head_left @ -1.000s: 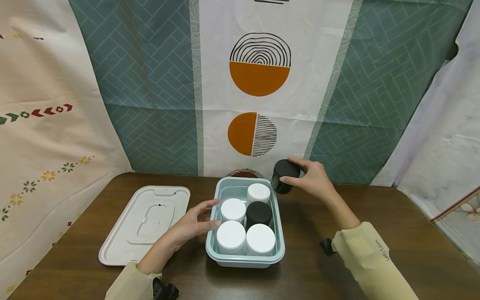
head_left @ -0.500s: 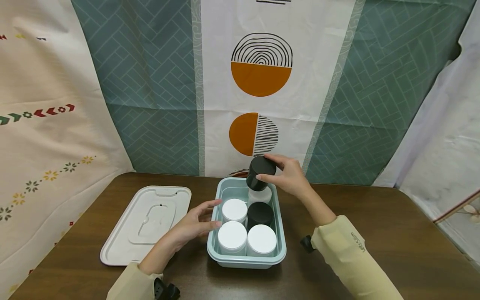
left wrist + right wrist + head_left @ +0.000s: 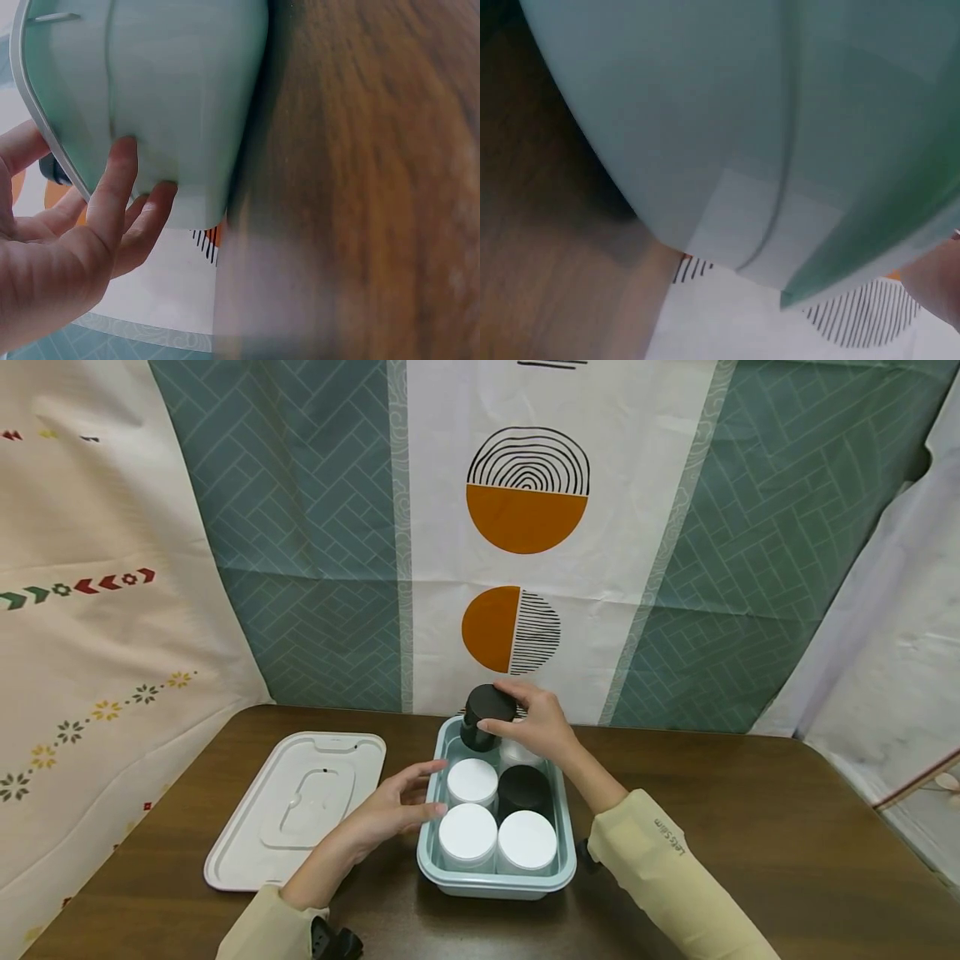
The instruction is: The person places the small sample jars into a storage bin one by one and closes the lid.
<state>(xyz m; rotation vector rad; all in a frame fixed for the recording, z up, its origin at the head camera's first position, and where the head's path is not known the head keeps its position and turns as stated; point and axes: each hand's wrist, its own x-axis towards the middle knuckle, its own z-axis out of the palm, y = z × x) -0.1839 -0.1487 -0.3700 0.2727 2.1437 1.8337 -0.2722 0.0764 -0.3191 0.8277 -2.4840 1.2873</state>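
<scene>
A black-lidded jar (image 3: 480, 708) is pinched between the thumb and fingers of my right hand (image 3: 542, 727), at the far left corner of a pale blue-green plastic container (image 3: 495, 885). My left hand (image 3: 390, 808) holds the container's left side. In the left wrist view, the thumb and index finger reach over its rim while other fingers press the outer wall. Inside stand several white-lidded jars (image 3: 468, 837) and another black-lidded jar (image 3: 524, 793). My right hand partly hides the white jar at the far right. The right wrist view shows mostly the container's outer wall.
A white rectangular lid (image 3: 296, 802) lies flat on the brown wooden table (image 3: 712, 827), left of the container. Behind the table's far edge hangs a patterned cloth (image 3: 337, 527). More cloth hangs at both sides.
My right hand has carried the black-lidded jar leftward from beyond the container's right rim, across the far end, then down into the far left corner. My left hand stays put.
</scene>
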